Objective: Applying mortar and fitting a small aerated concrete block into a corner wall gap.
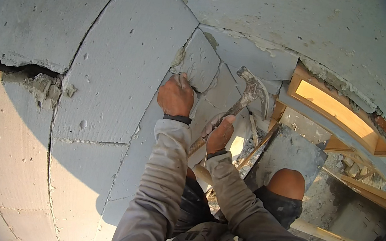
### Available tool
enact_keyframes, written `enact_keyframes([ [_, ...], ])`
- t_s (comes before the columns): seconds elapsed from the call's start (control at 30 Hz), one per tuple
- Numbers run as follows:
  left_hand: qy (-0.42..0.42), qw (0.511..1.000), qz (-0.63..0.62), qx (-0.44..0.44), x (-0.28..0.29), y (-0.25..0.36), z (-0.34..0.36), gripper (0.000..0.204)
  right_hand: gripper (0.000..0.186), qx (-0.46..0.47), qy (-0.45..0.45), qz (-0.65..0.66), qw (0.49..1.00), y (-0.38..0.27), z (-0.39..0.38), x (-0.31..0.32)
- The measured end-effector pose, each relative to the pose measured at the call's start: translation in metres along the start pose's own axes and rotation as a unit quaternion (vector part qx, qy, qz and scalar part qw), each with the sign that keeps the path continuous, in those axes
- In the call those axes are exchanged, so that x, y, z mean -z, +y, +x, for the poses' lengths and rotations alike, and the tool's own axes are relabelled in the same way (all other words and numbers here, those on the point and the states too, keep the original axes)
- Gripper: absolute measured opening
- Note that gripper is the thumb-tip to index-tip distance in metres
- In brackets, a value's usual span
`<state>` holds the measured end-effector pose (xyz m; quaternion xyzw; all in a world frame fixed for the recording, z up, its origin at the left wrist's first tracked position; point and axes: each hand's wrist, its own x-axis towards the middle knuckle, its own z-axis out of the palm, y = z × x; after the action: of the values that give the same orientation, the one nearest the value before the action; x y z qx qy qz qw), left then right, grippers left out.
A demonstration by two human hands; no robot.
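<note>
My right hand [219, 134] grips a worn claw hammer [252, 90] by its shaft, close below the head. The mortar-spattered metal head points up and away from me, beside the wall corner. My left hand [176, 94] is closed, its fingertips against the joint below a small grey block [200, 61] in the wall. Whatever those fingers may pinch is hidden. Large pale grey blocks [112, 60] with thin mortar joints make up the wall on the left. The hammer head is apart from my left hand.
At the right, a wooden frame [301, 89] sits in an opening under the wall. Below it lie a grey board [292, 151], wooden poles [330, 235] and rubble [354, 168]. A ragged gap [17, 69] splits the blocks at far left. My bent knee [287, 183] is near the board.
</note>
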<state>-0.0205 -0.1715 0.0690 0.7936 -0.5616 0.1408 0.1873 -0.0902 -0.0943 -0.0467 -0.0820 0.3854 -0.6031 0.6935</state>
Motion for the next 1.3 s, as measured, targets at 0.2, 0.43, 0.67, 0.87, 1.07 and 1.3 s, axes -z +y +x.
enact_keyframes([
  [0.2,-0.002,0.999,0.008,0.035,0.0,-0.005,0.002,0.031,0.058,0.073,-0.11,-0.267,0.954,0.02,0.02,0.003],
  [0.43,0.018,1.0,0.002,0.01,-0.003,0.002,-0.001,0.031,0.06,0.028,0.049,0.062,0.996,-0.006,0.002,0.005],
  [0.67,-0.014,0.999,0.031,0.041,-0.004,-0.018,-0.001,0.031,0.062,-0.059,-0.065,-0.163,0.983,0.016,0.008,0.006],
  [0.87,0.02,1.0,0.0,0.012,-0.005,-0.004,0.002,0.032,0.065,0.018,0.041,0.066,0.997,0.003,0.002,0.004],
  [1.07,-0.007,0.999,0.004,0.032,-0.008,-0.017,0.001,0.031,0.064,0.054,-0.083,-0.241,0.965,0.04,0.03,0.018],
  [1.3,0.011,0.999,0.022,0.02,-0.004,0.001,0.002,0.03,0.065,0.027,-0.003,-0.035,0.999,0.005,0.002,0.005],
])
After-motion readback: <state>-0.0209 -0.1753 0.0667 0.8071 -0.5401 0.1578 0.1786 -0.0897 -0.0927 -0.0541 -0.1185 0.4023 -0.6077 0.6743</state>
